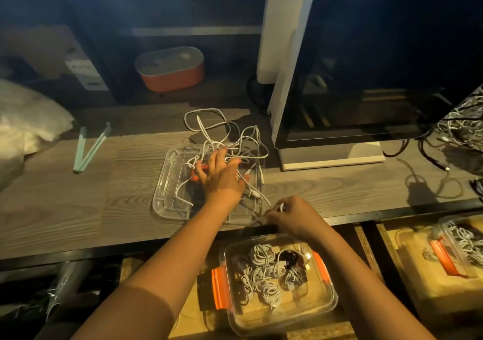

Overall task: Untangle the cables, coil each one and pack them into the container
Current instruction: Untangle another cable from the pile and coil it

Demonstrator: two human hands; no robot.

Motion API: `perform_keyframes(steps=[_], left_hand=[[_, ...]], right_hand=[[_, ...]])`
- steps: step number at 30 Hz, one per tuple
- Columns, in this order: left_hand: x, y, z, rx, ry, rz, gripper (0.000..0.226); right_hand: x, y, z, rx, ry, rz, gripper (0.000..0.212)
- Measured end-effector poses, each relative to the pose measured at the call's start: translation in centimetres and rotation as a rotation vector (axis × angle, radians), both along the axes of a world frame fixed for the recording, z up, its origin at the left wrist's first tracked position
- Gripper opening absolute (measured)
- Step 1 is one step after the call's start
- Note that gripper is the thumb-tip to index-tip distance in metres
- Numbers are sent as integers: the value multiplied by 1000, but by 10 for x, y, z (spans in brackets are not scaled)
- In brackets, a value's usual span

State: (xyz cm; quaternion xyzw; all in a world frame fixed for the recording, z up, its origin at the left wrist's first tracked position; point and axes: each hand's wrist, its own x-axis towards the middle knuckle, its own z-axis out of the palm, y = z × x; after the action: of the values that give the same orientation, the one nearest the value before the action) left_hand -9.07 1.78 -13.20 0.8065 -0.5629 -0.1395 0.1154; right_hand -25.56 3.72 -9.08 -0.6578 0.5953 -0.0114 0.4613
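A tangle of white cables (222,133) lies on and behind a clear plastic lid (167,183) on the wooden desk. My left hand (222,172) rests on the tangle with fingers spread and straight. My right hand (292,215) pinches a white cable end at the desk's front edge, near the lid's right corner. Below the desk edge sits a clear container (326,303) with orange clips, holding several coiled white and dark cables (266,274).
A monitor (379,65) stands on the desk at right, with more tangled cables (462,125) beside it. An orange lidded box (171,69) sits at the back. Two pale green sticks (90,147) and a white bag (28,120) lie left. Another container (460,245) is lower right.
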Motion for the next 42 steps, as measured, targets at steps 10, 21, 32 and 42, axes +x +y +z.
perform_keyframes(steps=[10, 21, 32, 42], left_hand=[[-5, 7, 5, -87, 49, -58, 23], [-5, 11, 5, -204, 143, -39, 34], [-10, 6, 5, -177, -57, -80, 32], [1, -2, 1, -116, 32, 39, 24]], right_hand=[[4, 1, -5, -205, -122, 14, 10], [27, 10, 22, -11, -954, -464, 19], [19, 8, 7, -87, -187, -108, 13], [25, 10, 36, 128, -1103, -467, 21]])
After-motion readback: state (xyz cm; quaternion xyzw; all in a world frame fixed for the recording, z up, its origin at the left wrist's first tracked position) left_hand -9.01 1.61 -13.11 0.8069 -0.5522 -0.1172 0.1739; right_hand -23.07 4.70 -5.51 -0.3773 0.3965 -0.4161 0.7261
